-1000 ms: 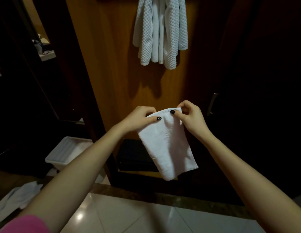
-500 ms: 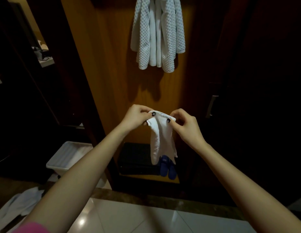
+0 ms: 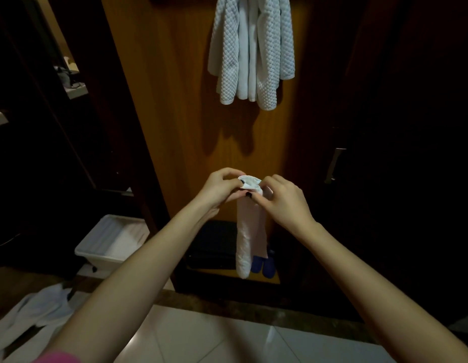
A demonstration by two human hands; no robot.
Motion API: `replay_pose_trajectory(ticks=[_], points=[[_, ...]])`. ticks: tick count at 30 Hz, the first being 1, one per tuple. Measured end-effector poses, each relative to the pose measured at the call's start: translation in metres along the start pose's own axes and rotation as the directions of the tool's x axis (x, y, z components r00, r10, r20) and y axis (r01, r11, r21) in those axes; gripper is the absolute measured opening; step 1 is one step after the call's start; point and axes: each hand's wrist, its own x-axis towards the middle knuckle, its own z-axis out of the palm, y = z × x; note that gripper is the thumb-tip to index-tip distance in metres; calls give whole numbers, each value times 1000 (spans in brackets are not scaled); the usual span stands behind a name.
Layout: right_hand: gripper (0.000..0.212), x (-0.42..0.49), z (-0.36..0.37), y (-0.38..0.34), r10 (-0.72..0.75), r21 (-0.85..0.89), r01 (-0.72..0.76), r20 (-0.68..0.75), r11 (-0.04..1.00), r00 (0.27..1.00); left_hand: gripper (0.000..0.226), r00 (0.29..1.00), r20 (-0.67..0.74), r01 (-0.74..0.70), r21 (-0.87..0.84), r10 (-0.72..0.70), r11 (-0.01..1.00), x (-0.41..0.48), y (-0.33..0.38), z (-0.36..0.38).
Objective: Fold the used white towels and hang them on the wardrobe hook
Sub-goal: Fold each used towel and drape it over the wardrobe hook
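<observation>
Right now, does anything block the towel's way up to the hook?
No obstacle in the gap above the narrow towel, pinched by left hand and right hand. Waffle towels already hang directly above; the hook itself is out of frame.

hanging towels (image 3: 251, 48): tops cut off by the upper edge.
small towel (image 3: 244, 244): top edge mostly covered by left hand (image 3: 219, 189) and right hand (image 3: 285, 203).
blue slippers (image 3: 268, 268): 2, partly behind the small towel.
floor cloth (image 3: 26, 318): cut by the left edge.

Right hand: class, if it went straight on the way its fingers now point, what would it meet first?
Probably the left hand, pinching the same white towel top just ahead of the right hand; depth beyond them is unclear.
</observation>
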Motion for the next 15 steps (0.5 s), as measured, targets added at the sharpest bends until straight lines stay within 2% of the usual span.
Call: replay_pose_trajectory(ticks=[3, 5, 7, 10, 13, 15], points=[[18, 4, 1, 3, -58, 101, 52, 60, 994, 996, 34, 998, 70, 12, -13, -11, 1000, -1, 1, -4], [11, 8, -1, 10, -50, 187, 37, 64, 982, 997, 35, 981, 184, -90, 163, 59, 983, -1, 3, -12], [6, 13, -7, 18, 3, 290, -26, 81, 957, 997, 27, 949, 265, -261, 364, 169, 894, 2, 7, -22], [5, 19, -16, 30, 76, 440, -137, 154, 888, 985, 17, 904, 328, -417, 531, 275, 737, 9, 12, -30], [5, 20, -20, 35, 88, 510, -186, 210, 840, 974, 17, 849, 451, -522, 638, 275, 566, 16, 13, -28], [7, 21, -22, 36, 90, 561, -188, 199, 806, 976, 14, 845, 477, -529, 681, 241, 506, 16, 14, -20]])
